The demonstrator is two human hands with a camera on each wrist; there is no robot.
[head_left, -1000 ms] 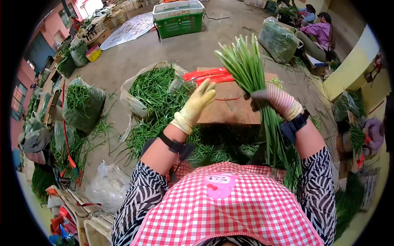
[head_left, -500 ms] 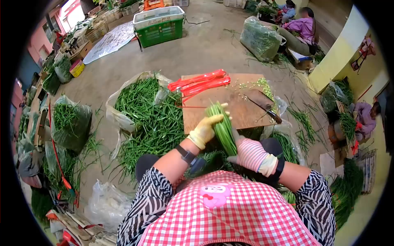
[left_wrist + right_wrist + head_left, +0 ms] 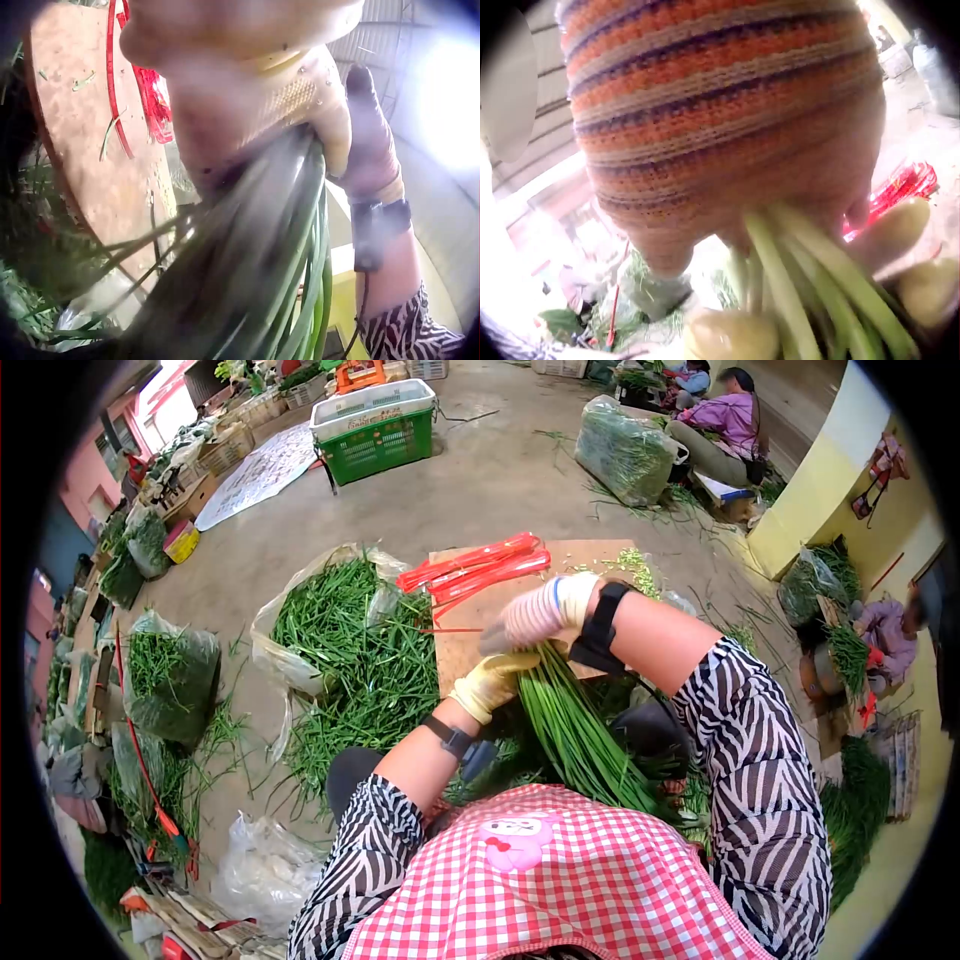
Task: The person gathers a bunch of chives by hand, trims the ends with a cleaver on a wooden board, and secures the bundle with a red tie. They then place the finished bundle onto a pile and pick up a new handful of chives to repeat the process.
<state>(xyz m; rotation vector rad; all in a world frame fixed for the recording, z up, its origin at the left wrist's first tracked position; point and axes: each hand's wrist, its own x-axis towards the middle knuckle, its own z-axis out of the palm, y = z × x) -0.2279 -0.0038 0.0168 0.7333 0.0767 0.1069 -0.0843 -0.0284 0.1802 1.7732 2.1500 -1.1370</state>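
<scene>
My left hand [image 3: 490, 685], in a yellow rubber glove, grips a bunch of long green stalks [image 3: 575, 725] close to their pale ends. The stalks fan down towards the apron and my right side. My right hand [image 3: 530, 615], in a striped knit glove with grey fingers, is blurred over the top of the bunch. In the right wrist view its fingers [image 3: 727, 172] lie across the pale stalk ends [image 3: 802, 277], just above the yellow fingertips. The left wrist view shows the yellow glove [image 3: 247, 112] wrapped round the stalks, with the right hand [image 3: 367, 135] behind.
Under the hands is a wooden board [image 3: 590, 555] bearing red ties [image 3: 490, 565] and small green trimmings [image 3: 635, 568]. A bag heaped with green stalks [image 3: 345, 620] stands to the left. A green crate [image 3: 375, 445] is farther off; a seated person [image 3: 725, 420] is at back right.
The bunch went from raised in my right hand to my left hand's grip, lower over the board's near edge. My right hand moved from the lower stalks up to the pale ends.
</scene>
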